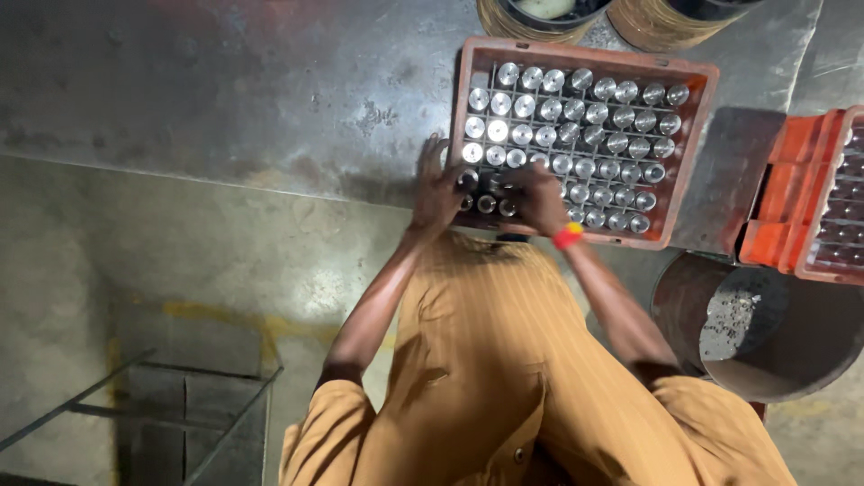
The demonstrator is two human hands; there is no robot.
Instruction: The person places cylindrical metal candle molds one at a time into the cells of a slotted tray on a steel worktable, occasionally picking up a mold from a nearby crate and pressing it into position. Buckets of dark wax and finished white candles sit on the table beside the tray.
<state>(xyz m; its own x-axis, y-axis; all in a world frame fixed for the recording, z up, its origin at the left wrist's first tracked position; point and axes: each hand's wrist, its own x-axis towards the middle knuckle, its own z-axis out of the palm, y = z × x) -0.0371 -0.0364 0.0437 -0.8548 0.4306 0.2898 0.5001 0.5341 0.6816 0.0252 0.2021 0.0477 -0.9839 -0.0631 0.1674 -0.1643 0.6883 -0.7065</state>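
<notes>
An orange-red plastic crate [693,135] lies on a worn metal surface, its grid filled with several rows of shiny metal cylinders [576,121]. Both my hands are at the crate's near left corner. My left hand [438,184] rests on the crate's left rim, fingers spread over the corner cylinders. My right hand [540,198], with a red band [568,237] at the wrist, is curled down over the cylinders of the nearest rows. Its fingers are hidden under the back of the hand, so a grip cannot be made out. My tan striped garment fills the lower view.
A second orange crate [801,193] with metal parts stands at the right edge. Below it is a rusty round drum [684,297] holding metal chips. Two round containers [531,18] sit beyond the crate. A metal wire frame [180,405] stands on the floor at lower left.
</notes>
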